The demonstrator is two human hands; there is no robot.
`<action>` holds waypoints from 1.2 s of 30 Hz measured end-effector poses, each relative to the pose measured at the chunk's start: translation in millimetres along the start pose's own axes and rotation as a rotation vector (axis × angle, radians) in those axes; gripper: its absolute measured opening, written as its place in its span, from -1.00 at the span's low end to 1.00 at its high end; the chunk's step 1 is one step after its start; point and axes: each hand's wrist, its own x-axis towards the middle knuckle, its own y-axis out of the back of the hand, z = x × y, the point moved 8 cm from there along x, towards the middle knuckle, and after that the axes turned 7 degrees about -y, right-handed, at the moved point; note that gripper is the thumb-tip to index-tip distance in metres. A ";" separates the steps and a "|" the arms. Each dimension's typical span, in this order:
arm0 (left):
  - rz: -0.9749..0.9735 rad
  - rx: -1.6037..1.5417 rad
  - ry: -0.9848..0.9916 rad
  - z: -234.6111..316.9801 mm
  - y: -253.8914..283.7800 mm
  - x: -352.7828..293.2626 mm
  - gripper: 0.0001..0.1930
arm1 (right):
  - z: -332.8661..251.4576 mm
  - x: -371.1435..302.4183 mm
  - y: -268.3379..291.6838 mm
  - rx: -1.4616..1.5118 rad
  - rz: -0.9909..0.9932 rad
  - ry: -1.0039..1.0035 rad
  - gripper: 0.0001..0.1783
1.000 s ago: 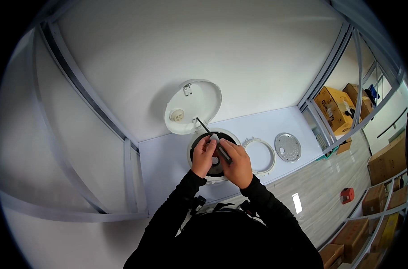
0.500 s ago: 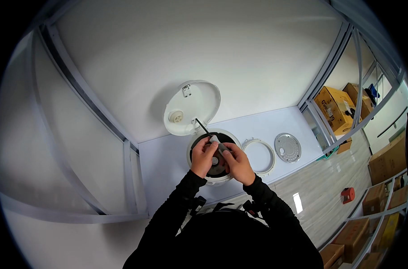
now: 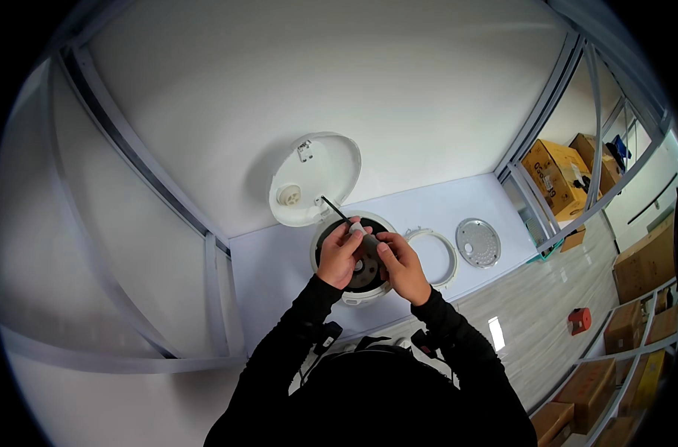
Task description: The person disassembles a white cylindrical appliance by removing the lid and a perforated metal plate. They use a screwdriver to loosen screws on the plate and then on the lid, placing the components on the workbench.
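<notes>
Screwdriver (image 3: 369, 243) grasped by my left hand (image 3: 339, 258) near the shaft and right hand (image 3: 404, 271) at the handle, above the cooker (image 3: 366, 299); I note its tip at the raised lid (image 3: 320, 167) beyond them.

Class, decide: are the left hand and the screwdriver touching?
Touching: the head view shows the left hand gripping the screwdriver, its thumb against it.

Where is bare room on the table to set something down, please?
Left on the white table, beside the round white cooker; also the strip between white wall, white plastic ring and round silver disc. Crowded: over the cooker, with left hand and right hand.
</notes>
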 end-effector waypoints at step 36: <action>-0.016 -0.043 0.007 -15.2 0.1 6.5 -0.58 | 16.7 -6.5 10.1 0.208 0.096 -0.151 -0.61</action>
